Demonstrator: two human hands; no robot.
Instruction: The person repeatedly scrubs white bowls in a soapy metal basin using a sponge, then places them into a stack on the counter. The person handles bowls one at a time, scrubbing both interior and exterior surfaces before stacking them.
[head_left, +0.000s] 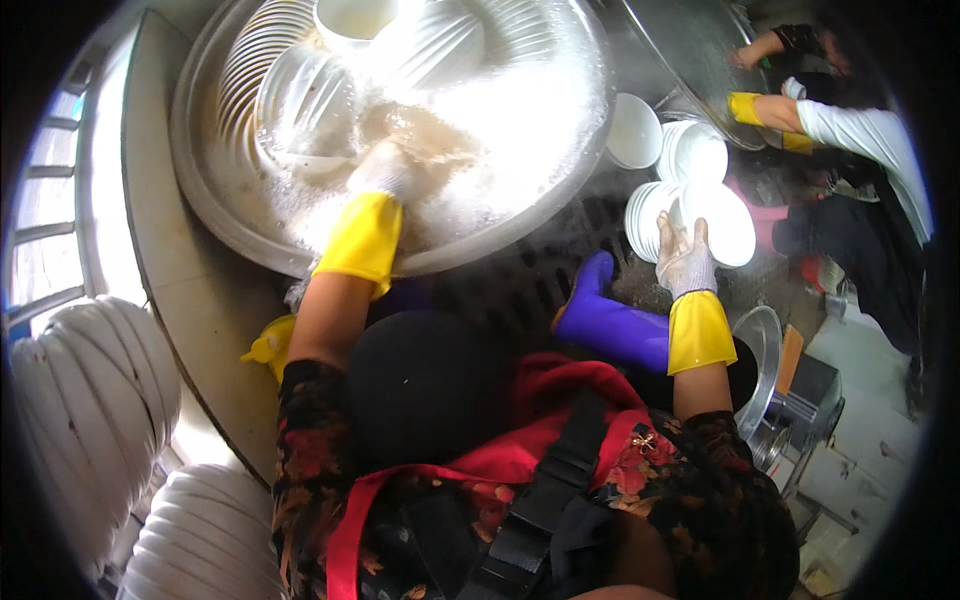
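Observation:
A large round metal basin (196, 180) of foamy, brownish water stands before me, with white bowls (307, 105) nested and tilted inside. My left hand (382, 171) reaches into this water in a pale glove over a yellow rubber cuff. Its fingers are under the surface, so anything they hold is hidden. On the right, my right hand (688, 259), gloved the same way, is at a row of nested white bowls (646, 217). Two of its digits show, spread apart against a bright white bowl (729, 229) at the row's end. Whether they grip it is unclear.
More white bowls (694, 150) stand beyond my right hand, near another large metal vessel (697, 52). A co-worker's yellow-gloved arm (776, 112) is there. Tall stacks of white dishes (94, 420) rise at the left, past a tiled ledge (202, 315). A metal bowl (761, 360) is at lower right.

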